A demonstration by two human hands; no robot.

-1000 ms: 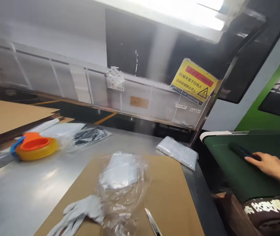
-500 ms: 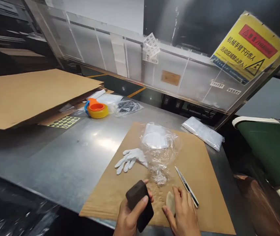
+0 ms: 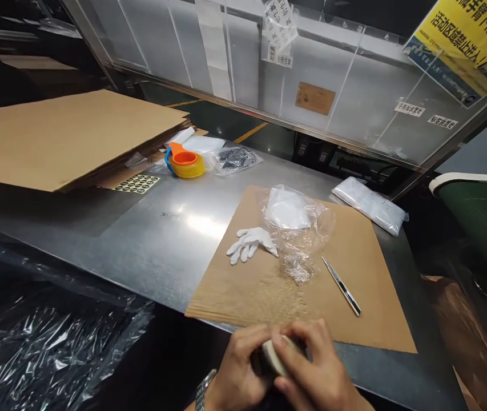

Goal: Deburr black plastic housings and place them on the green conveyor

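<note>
My left hand (image 3: 241, 368) is closed around a dark rectangular block (image 3: 259, 363), mostly hidden between my hands. In my right hand (image 3: 322, 368) is a pale, rounded pad (image 3: 274, 357), held against the block. Both hands are together just off the near edge of a brown cardboard sheet (image 3: 380, 297). On that sheet lie a white glove (image 3: 252, 242), a crumpled clear plastic bag (image 3: 301, 265) with white material (image 3: 286, 208) in it, and a slim utility knife (image 3: 341, 287).
A metal table (image 3: 161, 240) carries a tape dispenser (image 3: 186, 164), a label sheet (image 3: 136, 183), a bagged dark item (image 3: 237, 160) and a plastic-wrapped white pack (image 3: 369, 204). Stacked cardboard (image 3: 76, 137) is at left; black plastic film (image 3: 55, 325) hangs nearer. A clear partition (image 3: 243, 74) stands behind.
My hands were apart over the cardboard; now they have come together nearer me, with the pale pad brought onto the dark block. The view has tilted down.
</note>
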